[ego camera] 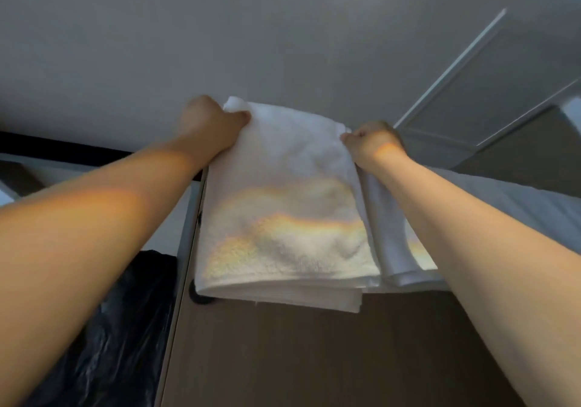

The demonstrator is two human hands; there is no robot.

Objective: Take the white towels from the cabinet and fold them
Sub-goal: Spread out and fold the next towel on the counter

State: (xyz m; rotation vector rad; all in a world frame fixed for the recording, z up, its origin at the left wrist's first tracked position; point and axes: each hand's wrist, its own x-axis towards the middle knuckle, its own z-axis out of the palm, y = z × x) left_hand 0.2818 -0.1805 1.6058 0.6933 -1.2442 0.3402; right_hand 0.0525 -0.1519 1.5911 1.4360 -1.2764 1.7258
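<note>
A folded white towel (283, 205) hangs in front of me, several layers thick at its lower edge. My left hand (209, 124) grips its upper left corner, thumb on the front. My right hand (374, 142) pinches the upper right corner with curled fingers. Both arms are stretched out and raised. A second white towel (390, 243) lies just right of it, partly hidden behind my right forearm. The brown cabinet front (314, 359) stands below the towels.
A black plastic bag (103, 337) sits at the lower left beside the cabinet edge. A small dark knob (201, 298) shows under the towel's lower left corner. White panelling (490, 86) and a grey ceiling fill the upper view.
</note>
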